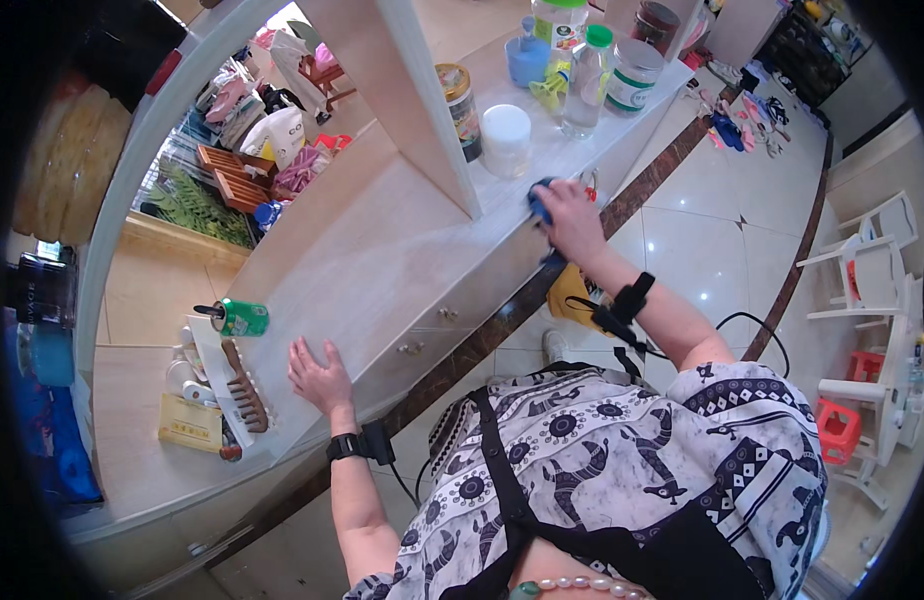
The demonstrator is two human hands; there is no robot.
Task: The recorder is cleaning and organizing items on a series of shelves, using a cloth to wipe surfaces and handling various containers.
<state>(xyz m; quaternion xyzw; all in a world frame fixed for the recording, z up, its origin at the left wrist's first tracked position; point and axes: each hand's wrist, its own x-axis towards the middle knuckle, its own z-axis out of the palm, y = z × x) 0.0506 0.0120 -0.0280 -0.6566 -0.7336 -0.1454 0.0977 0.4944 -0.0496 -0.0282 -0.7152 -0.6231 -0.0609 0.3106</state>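
My right hand grips a dark blue cloth against the front edge of a pale wooden cabinet top. Part of the cloth hangs below the fingers. My left hand rests flat on the same surface, fingers spread, holding nothing. Left of it stand a green drink can with a dark object in its opening, and a wooden wide-tooth comb lying on a white strip. Beyond the right hand are a white-lidded jar and a clear bottle with a green cap.
An upright wooden panel divides the cabinet top. A dark-lidded jar and a light blue container stand at the far end. A yellow box lies lower left. Shoes and white chairs are on the floor.
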